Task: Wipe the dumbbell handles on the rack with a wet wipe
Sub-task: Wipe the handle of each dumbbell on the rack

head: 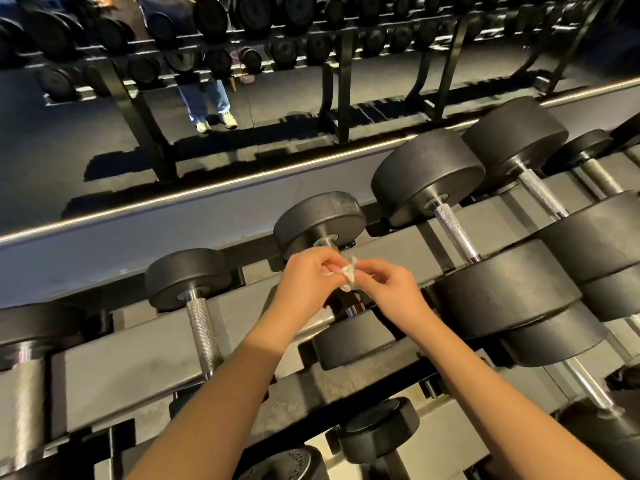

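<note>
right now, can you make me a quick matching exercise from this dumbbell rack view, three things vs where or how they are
Things:
1 wet wipe
2 knurled handle
3 jeans

Places or states:
a reflected in the mirror
b pinched between left hand and right hand
c untouched, left of the hands

Pairs: 1-b, 2-c, 3-a

the wet wipe [349, 278] is white; the dumbbell heads [427, 174] are matte black with faint grey scuffs; the handles [455, 232] are bright silver, with a fine cross-hatched knurl pattern along the middle; the rack [131, 362] is flat grey with black framing; the jeans [204, 95] are light blue and the shoes [228, 120] pale cream
</note>
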The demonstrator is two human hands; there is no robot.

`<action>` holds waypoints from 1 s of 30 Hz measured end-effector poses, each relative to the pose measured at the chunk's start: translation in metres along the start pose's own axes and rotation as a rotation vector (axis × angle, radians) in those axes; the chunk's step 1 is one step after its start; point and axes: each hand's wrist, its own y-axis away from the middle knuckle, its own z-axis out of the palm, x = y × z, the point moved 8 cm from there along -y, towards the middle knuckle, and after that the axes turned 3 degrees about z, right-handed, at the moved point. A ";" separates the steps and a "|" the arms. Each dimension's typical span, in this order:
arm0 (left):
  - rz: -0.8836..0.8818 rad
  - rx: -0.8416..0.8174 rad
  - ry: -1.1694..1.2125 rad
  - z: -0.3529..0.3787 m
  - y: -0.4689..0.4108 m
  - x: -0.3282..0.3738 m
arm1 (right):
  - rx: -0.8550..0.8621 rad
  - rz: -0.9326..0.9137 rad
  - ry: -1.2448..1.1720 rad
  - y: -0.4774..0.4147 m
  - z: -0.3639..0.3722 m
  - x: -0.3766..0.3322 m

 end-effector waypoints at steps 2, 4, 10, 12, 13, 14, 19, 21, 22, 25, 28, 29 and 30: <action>0.037 0.014 -0.091 0.000 -0.006 0.005 | -0.052 0.015 -0.125 -0.006 -0.003 -0.003; 0.079 0.042 -0.174 -0.004 -0.011 0.010 | -0.054 0.021 -0.195 -0.013 -0.007 -0.011; 0.143 0.159 -0.364 -0.036 -0.018 0.013 | 0.218 -0.011 -0.038 -0.047 -0.012 -0.020; 0.083 0.097 -0.340 -0.039 -0.021 0.003 | 0.250 -0.033 0.093 -0.054 -0.006 -0.022; 0.073 0.073 -0.332 -0.039 -0.021 0.000 | 0.220 -0.034 0.137 -0.058 0.001 -0.022; 0.074 0.062 -0.335 -0.039 -0.021 -0.002 | 0.178 -0.037 0.167 -0.060 0.009 -0.024; 0.060 0.061 -0.320 -0.035 -0.019 -0.008 | 0.100 -0.102 0.245 -0.067 0.023 -0.032; 0.053 0.055 -0.315 -0.034 -0.019 -0.009 | 0.091 -0.095 0.241 -0.066 0.021 -0.032; 0.053 0.054 -0.314 -0.034 -0.018 -0.010 | 0.087 -0.089 0.246 -0.065 0.021 -0.032; 0.055 0.049 -0.313 -0.036 -0.020 -0.011 | 0.035 -0.066 0.346 -0.061 0.021 -0.029; 0.049 0.037 -0.308 -0.037 -0.021 -0.010 | -0.050 -0.008 0.491 -0.058 0.019 -0.022; 0.046 0.033 -0.308 -0.037 -0.021 -0.010 | -0.033 -0.005 0.480 -0.060 0.016 -0.022; 0.045 0.030 -0.308 -0.037 -0.021 -0.011 | 0.013 -0.012 0.427 -0.062 0.011 -0.025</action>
